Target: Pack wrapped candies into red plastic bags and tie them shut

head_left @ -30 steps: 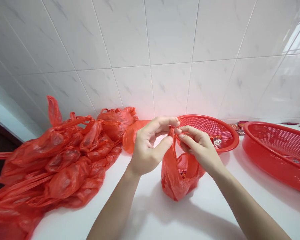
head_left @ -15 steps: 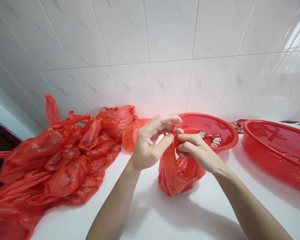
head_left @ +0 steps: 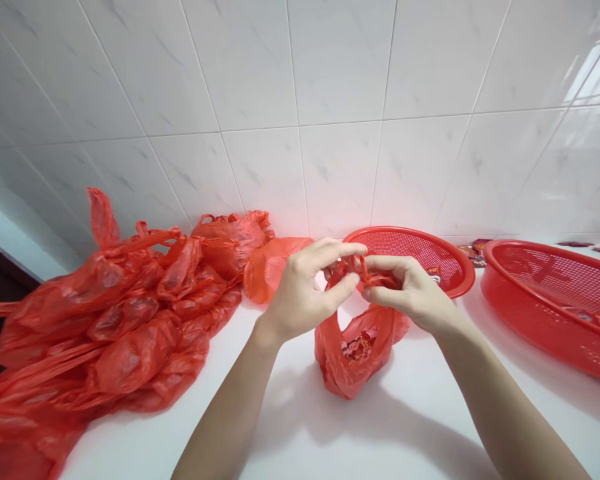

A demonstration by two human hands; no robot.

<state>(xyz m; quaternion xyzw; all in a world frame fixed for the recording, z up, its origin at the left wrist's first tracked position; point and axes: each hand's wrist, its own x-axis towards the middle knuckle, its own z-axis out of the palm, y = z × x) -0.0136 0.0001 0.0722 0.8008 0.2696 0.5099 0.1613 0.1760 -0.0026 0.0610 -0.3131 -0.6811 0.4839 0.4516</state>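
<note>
Where two bare hands meet, as I follow them from my distant post, the twisted red film handles [head_left: 376, 280] of a small, translucent red plastic bag [head_left: 353, 385] are gathered together. The left hand [head_left: 306, 287] pinches part of them between thumb and fingers; the right hand [head_left: 414, 293] pinches a bunched length beside it. The precise contact is partly hidden from me. Compared with half a second ago, the right thumb and forefinger stand more extended, and the bag's mouth has turned toward my camera, exposing small, red-wrapped packets [head_left: 361, 347]. I judge that the handles are being worked above a mouth still unclosed. Bag position: directly below both grips, over the white tabletop [head_left: 380, 460]; whether its base touches I cannot tell. Left: a heap of filled, crumpled red plastic bags [head_left: 140, 347]. Behind, to the right: a round, red, perforated plastic basket [head_left: 445, 257]; farther right, a second red plastic basket [head_left: 520, 307].
</note>
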